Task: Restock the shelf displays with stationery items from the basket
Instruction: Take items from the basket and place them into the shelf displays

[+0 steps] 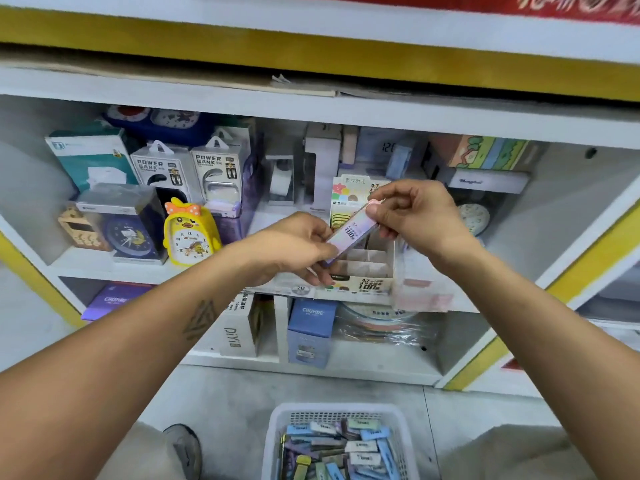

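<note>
A slim pastel lead-refill case (349,233) is held tilted between both hands in front of the middle shelf. My left hand (294,249) pinches its lower end and my right hand (412,213) pinches its upper pink end. Just below it stands a white cardboard display box (363,271) with dividers, printed "0.7" and "100". On the floor at the bottom sits a white plastic basket (277,441) holding several similar cases in blue, grey, purple and yellow.
The shelf holds a yellow duck alarm clock (190,233), power bank boxes (187,171), a blue clock box (130,233) and other cartons. The lower shelf has a blue CRUHRE box (310,330) and a DIY box (240,327). My shoe (185,448) is left of the basket.
</note>
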Tool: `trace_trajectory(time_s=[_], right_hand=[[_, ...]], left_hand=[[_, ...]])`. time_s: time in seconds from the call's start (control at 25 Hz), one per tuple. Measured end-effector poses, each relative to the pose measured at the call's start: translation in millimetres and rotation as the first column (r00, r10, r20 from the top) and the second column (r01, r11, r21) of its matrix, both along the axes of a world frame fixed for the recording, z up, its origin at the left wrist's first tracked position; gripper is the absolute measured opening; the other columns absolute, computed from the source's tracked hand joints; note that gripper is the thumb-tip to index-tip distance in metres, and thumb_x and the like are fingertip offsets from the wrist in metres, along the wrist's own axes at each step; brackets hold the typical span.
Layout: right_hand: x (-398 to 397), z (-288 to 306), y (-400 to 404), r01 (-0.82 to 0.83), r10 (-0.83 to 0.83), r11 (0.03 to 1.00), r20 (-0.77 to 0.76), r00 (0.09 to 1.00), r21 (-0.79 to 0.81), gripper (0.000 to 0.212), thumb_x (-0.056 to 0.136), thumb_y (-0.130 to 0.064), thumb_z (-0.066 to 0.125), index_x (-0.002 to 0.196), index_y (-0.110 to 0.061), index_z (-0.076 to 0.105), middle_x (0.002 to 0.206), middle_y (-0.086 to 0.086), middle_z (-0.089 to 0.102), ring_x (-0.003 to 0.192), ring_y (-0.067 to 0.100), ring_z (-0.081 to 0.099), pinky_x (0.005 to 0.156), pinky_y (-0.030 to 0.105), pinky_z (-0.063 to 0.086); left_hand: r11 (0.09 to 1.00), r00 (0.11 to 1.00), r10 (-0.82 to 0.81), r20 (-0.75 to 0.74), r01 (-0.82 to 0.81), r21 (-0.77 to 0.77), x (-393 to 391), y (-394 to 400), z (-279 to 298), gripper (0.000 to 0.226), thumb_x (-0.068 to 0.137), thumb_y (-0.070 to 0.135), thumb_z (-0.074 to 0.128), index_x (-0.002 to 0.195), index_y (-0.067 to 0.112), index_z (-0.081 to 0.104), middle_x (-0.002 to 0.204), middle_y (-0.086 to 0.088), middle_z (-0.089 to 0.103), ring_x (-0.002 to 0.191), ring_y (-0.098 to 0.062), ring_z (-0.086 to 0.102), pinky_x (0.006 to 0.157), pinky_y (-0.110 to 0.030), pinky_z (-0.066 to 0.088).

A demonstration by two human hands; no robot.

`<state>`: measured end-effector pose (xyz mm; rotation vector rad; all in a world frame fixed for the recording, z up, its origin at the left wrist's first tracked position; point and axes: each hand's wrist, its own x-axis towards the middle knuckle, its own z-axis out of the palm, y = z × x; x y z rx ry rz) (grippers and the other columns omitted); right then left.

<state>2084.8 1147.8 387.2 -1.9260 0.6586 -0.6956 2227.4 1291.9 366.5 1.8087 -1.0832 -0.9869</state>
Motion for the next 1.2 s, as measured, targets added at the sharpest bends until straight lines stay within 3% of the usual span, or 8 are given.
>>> trace_trajectory(time_s=[0.2, 0.28, 0.4, 0.52, 0.68, 0.84, 1.0, 1.2], right_hand=[[-21, -1, -16, 0.004, -0.005, 0.999, 0.013, 1.000, 0.041, 0.012, 0.091, 0.001, 0.069, 0.094, -0.011, 0.070, 0.076, 0.011, 0.074, 0.057, 0.019, 0.065, 0.062, 0.032, 0.059], [-26, 2, -23, 0.036, -0.036, 0.999, 0.031, 0.999, -0.004, 0.010, 0.090, -0.004, 0.072, 0.090, -0.014, 0.072, 0.076, 0.010, 0.075, 0.060, 0.019, 0.068, 0.065, 0.035, 0.061], [-30, 3, -34, 0.123, -0.144, 0.940, -0.044, 0.989, -0.318, 0.004, 0.091, -0.019, 0.074, 0.094, -0.021, 0.074, 0.083, 0.002, 0.074, 0.077, 0.021, 0.070, 0.078, 0.040, 0.061], [-31, -2, -32, 0.107, -0.184, 0.845, -0.097, 0.978, -0.525, 0.009, 0.093, -0.029, 0.071, 0.102, -0.028, 0.071, 0.081, -0.015, 0.067, 0.078, 0.002, 0.064, 0.069, 0.016, 0.053], [-21, -14, -29, -0.004, -0.118, 0.806, -0.168, 0.979, -0.592, 0.012, 0.094, -0.029, 0.069, 0.104, -0.025, 0.067, 0.086, -0.008, 0.066, 0.081, 0.014, 0.062, 0.074, 0.029, 0.052], [-10, -28, -26, -0.101, -0.056, 0.777, -0.228, 0.972, -0.621, 0.008, 0.095, -0.027, 0.067, 0.101, -0.022, 0.065, 0.083, -0.003, 0.069, 0.079, 0.020, 0.062, 0.073, 0.037, 0.054], [-5, -40, -24, -0.179, 0.013, 0.840, -0.311, 0.950, -0.512, 0.004, 0.096, -0.022, 0.065, 0.095, -0.026, 0.064, 0.081, -0.002, 0.069, 0.076, 0.018, 0.064, 0.069, 0.036, 0.053], [0, -44, -22, -0.151, -0.044, 0.797, -0.305, 0.951, -0.585, 0.007, 0.099, -0.023, 0.061, 0.103, -0.019, 0.065, 0.084, 0.005, 0.069, 0.077, 0.024, 0.064, 0.070, 0.037, 0.053]], left_hand=[[1.000, 0.999, 0.006, -0.037, -0.007, -0.020, -13, -18, -5, 0.011, 0.097, -0.001, 0.056, 0.103, -0.001, 0.065, 0.085, -0.018, 0.075, 0.068, -0.026, 0.074, 0.072, -0.043, 0.059], [0.999, 0.990, 0.024, 0.137, -0.019, -0.039, -14, -26, -6, 0.012, 0.092, 0.003, 0.064, 0.103, 0.003, 0.070, 0.082, -0.008, 0.076, 0.069, -0.021, 0.073, 0.070, -0.035, 0.057], [0.984, 0.737, 0.159, 0.656, -0.066, -0.164, -10, -35, -4, 0.021, 0.088, 0.010, 0.063, 0.105, 0.015, 0.074, 0.101, 0.001, 0.071, 0.093, -0.019, 0.067, 0.078, -0.023, 0.049], [0.989, 0.557, 0.105, 0.824, 0.026, -0.144, -6, -39, -7, 0.040, 0.086, 0.009, 0.059, 0.125, 0.017, 0.064, 0.130, 0.000, 0.058, 0.119, -0.023, 0.054, 0.098, -0.038, 0.047], [0.998, 0.498, -0.043, 0.866, 0.062, 0.014, -6, -40, -17, 0.049, 0.084, 0.007, 0.056, 0.133, 0.015, 0.057, 0.141, 0.001, 0.050, 0.129, -0.022, 0.046, 0.104, -0.039, 0.044], [0.997, 0.516, -0.076, 0.853, 0.068, 0.047, -1, -38, -19, 0.057, 0.086, 0.008, 0.054, 0.141, 0.019, 0.049, 0.153, 0.005, 0.039, 0.138, -0.020, 0.038, 0.110, -0.035, 0.037], [0.995, 0.536, -0.098, 0.838, 0.078, 0.067, 0, -36, -18, 0.061, 0.087, 0.009, 0.053, 0.146, 0.022, 0.042, 0.157, 0.008, 0.032, 0.142, -0.017, 0.032, 0.112, -0.032, 0.031], [0.990, 0.539, -0.141, 0.831, 0.089, 0.110, 4, -36, -20, 0.073, 0.088, 0.005, 0.054, 0.154, 0.023, 0.027, 0.164, 0.010, 0.015, 0.149, -0.014, 0.017, 0.116, -0.028, 0.022]])
